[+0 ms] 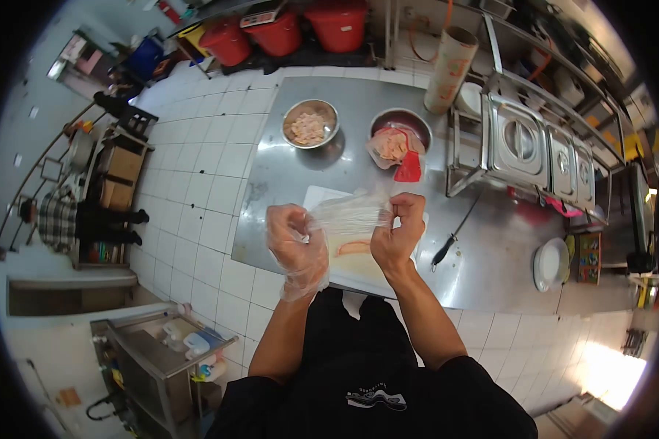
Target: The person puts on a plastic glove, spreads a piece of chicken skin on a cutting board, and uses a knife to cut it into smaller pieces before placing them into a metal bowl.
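Observation:
A clear plastic glove [351, 212] is stretched between my two hands over the cutting board. My left hand [296, 241] wears a similar clear glove and pinches one end of it. My right hand [397, 234] is bare, its fingers closed on the other end. Below them, a strip of pale meat [354, 248] lies on the white cutting board [370, 279]. Beyond my hands stand a metal bowl of cut pale meat [310, 128] and a second metal bowl [415, 121] with a bag of raw meat [392, 146] bearing a red patch. Right of the board lies a dark-handled pointed tool [447, 249].
The steel table [271, 197] carries metal food pans [518, 143] in a rack at right, a tall cylinder [451, 69] and white plates [550, 265]. Red tubs [334, 28] stand beyond it. Another person [58, 219] is at far left, near shelving. A cart [154, 358] stands lower left.

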Action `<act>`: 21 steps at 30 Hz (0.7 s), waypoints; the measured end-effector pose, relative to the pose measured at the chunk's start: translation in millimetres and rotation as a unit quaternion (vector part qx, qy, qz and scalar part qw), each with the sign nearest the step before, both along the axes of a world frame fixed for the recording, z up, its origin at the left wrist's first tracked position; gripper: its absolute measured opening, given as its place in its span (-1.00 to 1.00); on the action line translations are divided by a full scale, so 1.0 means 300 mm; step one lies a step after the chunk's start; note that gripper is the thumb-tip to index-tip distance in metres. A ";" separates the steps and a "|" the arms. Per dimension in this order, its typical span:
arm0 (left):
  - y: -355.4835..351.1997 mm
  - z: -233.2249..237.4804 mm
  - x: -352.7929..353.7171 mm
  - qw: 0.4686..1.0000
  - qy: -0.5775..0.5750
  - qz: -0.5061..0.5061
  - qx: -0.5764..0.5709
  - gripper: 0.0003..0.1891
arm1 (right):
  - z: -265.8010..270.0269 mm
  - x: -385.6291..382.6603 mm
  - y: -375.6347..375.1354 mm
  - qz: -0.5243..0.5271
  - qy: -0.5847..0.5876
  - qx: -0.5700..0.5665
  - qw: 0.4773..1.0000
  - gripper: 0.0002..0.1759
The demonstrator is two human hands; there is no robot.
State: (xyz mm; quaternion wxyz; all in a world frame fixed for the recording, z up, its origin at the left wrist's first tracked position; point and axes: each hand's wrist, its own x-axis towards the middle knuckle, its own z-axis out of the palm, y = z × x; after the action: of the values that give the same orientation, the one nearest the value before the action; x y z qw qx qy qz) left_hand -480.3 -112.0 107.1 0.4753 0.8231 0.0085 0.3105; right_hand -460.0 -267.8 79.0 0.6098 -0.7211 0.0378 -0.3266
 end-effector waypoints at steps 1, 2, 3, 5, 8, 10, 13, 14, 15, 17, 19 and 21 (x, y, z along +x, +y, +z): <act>-0.005 0.011 -0.005 0.992 0.017 -0.024 -0.124 -0.66 | 0.017 0.006 0.012 0.001 -0.002 0.028 1.000 -0.78; -0.010 0.024 -0.016 0.967 0.032 -0.050 -0.247 -0.63 | 0.039 0.010 0.023 0.002 -0.003 0.056 0.998 -0.78; -0.011 0.034 -0.026 0.927 0.043 -0.078 -0.365 -0.61 | 0.055 0.013 0.037 0.005 -0.004 0.085 0.996 -0.78; -0.007 0.038 -0.065 0.967 0.026 -0.084 -0.240 -0.60 | 0.046 -0.001 0.068 0.046 0.008 0.062 0.997 -0.78; 0.061 -0.026 -0.092 0.969 0.001 -0.067 -0.239 -0.64 | 0.038 -0.030 0.120 0.105 0.015 -0.033 0.994 -0.74; 0.118 0.010 -0.109 0.986 -0.043 0.002 -0.160 -0.67 | 0.066 -0.052 0.176 0.136 -0.037 -0.143 0.980 -0.72; 0.216 0.139 -0.151 0.990 -0.127 0.027 0.057 -0.74 | 0.099 -0.057 0.285 0.149 -0.131 -0.157 0.967 -0.74; 0.247 0.152 -0.179 0.988 -0.136 0.025 0.071 -0.79 | 0.100 -0.077 0.315 0.144 -0.148 -0.170 0.964 -0.74; 0.280 0.160 -0.202 0.985 -0.146 0.023 0.085 -0.83 | 0.112 -0.081 0.352 0.153 -0.164 -0.162 0.961 -0.76; 0.367 0.159 -0.242 0.981 -0.161 0.041 0.095 -0.85 | 0.136 -0.093 0.431 0.152 -0.174 -0.166 0.959 -0.77; 0.463 0.158 -0.274 0.978 -0.171 0.082 0.084 -0.81 | 0.142 -0.107 0.501 0.150 -0.208 -0.178 0.950 -0.78; 0.538 0.155 -0.309 0.970 -0.182 0.159 0.009 -0.82 | 0.168 -0.151 0.589 0.129 -0.201 -0.148 0.960 -0.77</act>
State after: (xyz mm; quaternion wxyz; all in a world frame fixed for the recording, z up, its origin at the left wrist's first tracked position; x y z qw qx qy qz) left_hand -573.1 49.5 153.5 0.4058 0.7450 0.0502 0.5271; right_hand -505.2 -91.2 129.2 0.5283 -0.7215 -0.2281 -0.3852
